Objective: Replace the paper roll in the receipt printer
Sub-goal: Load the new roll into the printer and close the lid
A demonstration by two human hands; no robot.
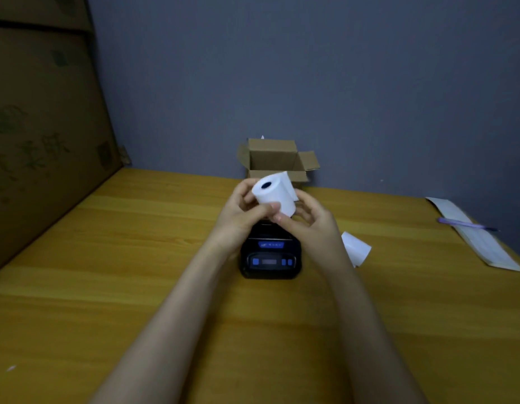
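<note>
White paper rolls, two: one (274,193) gripped by both hands (244,211) (306,218) over one printer (270,256), other (356,249) on table (107,258).

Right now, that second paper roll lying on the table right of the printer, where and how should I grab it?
Take the spare roll across its curved middle, coming from above. It lies on its side on the wooden table, so the round wall faces up, free for a thumb-and-fingers grip. Use the right hand; it is nearest, though both hands now hold the other roll.
</note>
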